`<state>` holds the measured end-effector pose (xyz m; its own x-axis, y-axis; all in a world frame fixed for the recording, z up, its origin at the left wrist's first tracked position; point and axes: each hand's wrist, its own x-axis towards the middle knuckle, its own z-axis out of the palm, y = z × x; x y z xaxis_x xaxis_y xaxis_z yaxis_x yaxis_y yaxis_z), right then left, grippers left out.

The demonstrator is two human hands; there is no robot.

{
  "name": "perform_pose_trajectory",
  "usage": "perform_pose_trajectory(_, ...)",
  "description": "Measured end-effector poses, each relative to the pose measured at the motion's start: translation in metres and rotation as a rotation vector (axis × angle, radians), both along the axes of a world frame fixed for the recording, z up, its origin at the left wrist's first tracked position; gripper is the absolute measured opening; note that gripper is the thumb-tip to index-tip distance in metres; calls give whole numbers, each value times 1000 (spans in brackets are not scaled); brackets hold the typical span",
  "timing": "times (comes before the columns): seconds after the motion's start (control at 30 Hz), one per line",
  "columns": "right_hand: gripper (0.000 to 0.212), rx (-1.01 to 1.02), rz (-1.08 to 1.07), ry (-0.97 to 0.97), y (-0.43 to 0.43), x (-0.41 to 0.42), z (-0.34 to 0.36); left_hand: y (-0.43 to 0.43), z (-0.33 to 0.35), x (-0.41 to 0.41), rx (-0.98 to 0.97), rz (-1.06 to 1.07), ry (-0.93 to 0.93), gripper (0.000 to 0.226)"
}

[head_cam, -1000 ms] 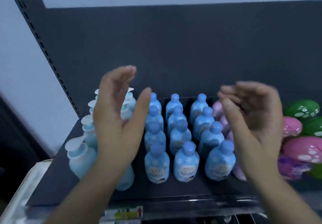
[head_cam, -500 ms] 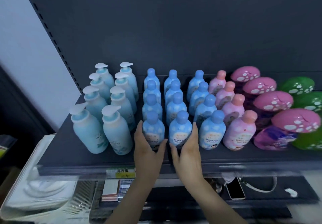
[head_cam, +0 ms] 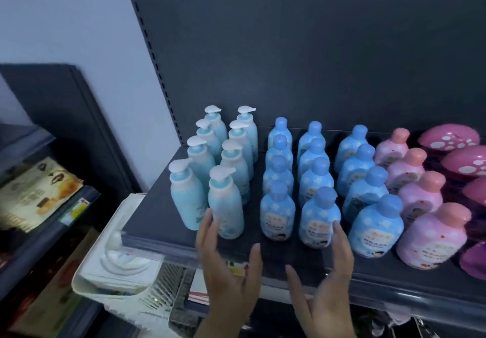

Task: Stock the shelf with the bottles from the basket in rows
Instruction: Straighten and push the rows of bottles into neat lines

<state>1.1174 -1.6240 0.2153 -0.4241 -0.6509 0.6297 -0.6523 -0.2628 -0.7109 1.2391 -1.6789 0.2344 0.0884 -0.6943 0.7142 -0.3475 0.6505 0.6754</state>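
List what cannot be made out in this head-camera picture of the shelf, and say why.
1. Head view: the print on the blue bottles is too blurred to read.
2. Head view: the pink domes are cut off by the right edge.
3. Head view: the basket is partly hidden under the shelf.

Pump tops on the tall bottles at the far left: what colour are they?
The pump tops are white, seen best in the head view.

Pale wall [head_cam: 65,22] behind a dark slotted back panel [head_cam: 315,61].
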Motion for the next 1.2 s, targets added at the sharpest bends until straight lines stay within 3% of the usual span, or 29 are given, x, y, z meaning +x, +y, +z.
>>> perform_pose_trajectory(0.07,68,-63,125,104,-2,24,5,-20,-4,34,51,126,24,70)
perform_pose_trajectory(0.2,75,100,279,-32,-39,70,3,-61,0,80,285,157,68,83)
perform_pose_trajectory(0.43,93,330,85,-153,-100,104,-7,-108,-7,101,536,-57,-72,76)
perform_pose_trajectory(0.7,82,355,-124,-115,-107,113,-11,-125,-10,119,543,-342,-97,68)
perform_pose_trajectory(0.9,74,321,-80,-109,-108,109,-10,-125,-16,118,549,-414,-99,69)
perform_pose_trajectory(1.03,85,326,-3,-174,-97,114,-1,-121,-13,119,595,-471,-48,67)
perform_pose_trajectory(1.1,78,219,60,-264,-76,113,26,-120,-7,128,562,-429,77,64)
perform_pose_trajectory(1.2,42,-145,95,-458,-65,90,99,-142,35,140,410,-346,310,38)
